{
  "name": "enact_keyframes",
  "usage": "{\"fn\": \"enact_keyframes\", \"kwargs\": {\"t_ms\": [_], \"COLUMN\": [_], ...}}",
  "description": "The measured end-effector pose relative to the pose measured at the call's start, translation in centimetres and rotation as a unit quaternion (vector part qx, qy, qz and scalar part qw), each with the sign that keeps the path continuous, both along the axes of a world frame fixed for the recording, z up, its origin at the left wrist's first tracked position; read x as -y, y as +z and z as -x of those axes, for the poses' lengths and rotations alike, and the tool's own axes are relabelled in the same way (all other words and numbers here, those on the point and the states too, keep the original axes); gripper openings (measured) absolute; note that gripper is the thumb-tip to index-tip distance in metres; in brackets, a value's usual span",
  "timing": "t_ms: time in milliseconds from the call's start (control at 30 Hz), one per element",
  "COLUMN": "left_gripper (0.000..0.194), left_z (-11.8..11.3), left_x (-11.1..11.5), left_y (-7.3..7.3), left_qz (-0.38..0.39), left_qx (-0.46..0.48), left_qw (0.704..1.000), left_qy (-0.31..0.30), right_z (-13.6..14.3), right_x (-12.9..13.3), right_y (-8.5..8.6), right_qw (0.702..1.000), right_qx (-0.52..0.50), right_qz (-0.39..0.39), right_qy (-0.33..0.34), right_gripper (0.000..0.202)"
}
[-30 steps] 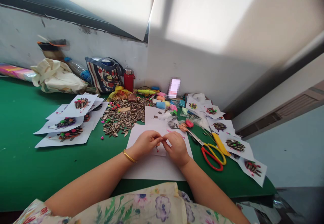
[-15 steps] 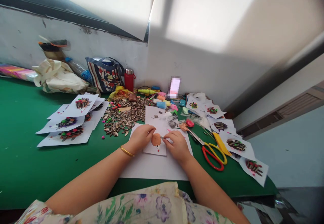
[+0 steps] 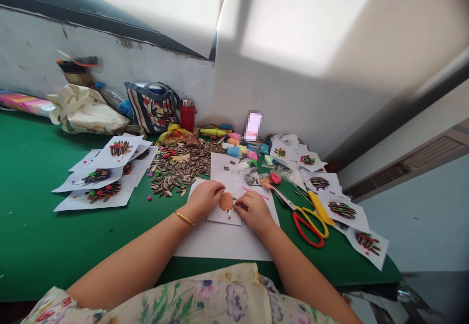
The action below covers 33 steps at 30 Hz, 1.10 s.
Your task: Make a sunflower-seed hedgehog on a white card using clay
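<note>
An orange clay blob (image 3: 226,200) sits on a small white card (image 3: 224,215) that lies on a larger white sheet (image 3: 223,244). My left hand (image 3: 203,198) rests on the card's left side with its fingers curled against the blob. My right hand (image 3: 253,211) pinches a sunflower seed at the blob's right edge. A gold bangle (image 3: 184,218) circles my left wrist. A heap of striped sunflower seeds (image 3: 178,167) lies just beyond my left hand.
Scissors with red and yellow handles (image 3: 307,220) lie right of my right hand. Finished seed pictures on cards (image 3: 95,178) spread at left, and more cards (image 3: 342,210) at right. Clay pieces (image 3: 234,147), a red flask (image 3: 186,114) and a striped bag (image 3: 151,105) line the wall on the green table (image 3: 44,236).
A second ago both hands were pinched together above the card. They have since parted and lowered, showing the orange blob, and my right hand has edged closer to it.
</note>
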<state>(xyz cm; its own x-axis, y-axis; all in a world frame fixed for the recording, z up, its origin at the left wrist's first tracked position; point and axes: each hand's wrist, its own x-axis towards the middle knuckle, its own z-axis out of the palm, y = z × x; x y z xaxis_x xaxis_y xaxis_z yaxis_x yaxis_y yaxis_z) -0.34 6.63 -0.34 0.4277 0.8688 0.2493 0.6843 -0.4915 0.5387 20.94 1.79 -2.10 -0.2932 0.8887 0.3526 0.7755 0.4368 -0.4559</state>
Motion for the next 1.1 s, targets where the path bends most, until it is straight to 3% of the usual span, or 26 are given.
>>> {"fn": "enact_keyframes", "kwargs": {"t_ms": [333, 833, 1100], "left_gripper": [0.023, 0.023, 0.021], "left_z": [0.0, 0.0, 0.0], "left_x": [-0.1, -0.1, -0.1], "left_y": [0.0, -0.1, -0.2], "left_qz": [0.011, 0.007, 0.008], "left_qx": [0.012, 0.013, 0.021], "left_qw": [1.000, 1.000, 1.000], "left_qy": [0.004, 0.006, 0.008], "right_z": [-0.3, -1.1, -1.0], "right_x": [0.2, 2.0, 2.3], "right_y": [0.3, 0.3, 0.9], "right_qw": [1.000, 0.998, 0.997], "right_qx": [0.004, -0.043, -0.065], "right_qz": [-0.006, -0.021, -0.032], "right_qy": [0.028, 0.039, 0.032], "right_gripper": [0.007, 0.037, 0.030]}}
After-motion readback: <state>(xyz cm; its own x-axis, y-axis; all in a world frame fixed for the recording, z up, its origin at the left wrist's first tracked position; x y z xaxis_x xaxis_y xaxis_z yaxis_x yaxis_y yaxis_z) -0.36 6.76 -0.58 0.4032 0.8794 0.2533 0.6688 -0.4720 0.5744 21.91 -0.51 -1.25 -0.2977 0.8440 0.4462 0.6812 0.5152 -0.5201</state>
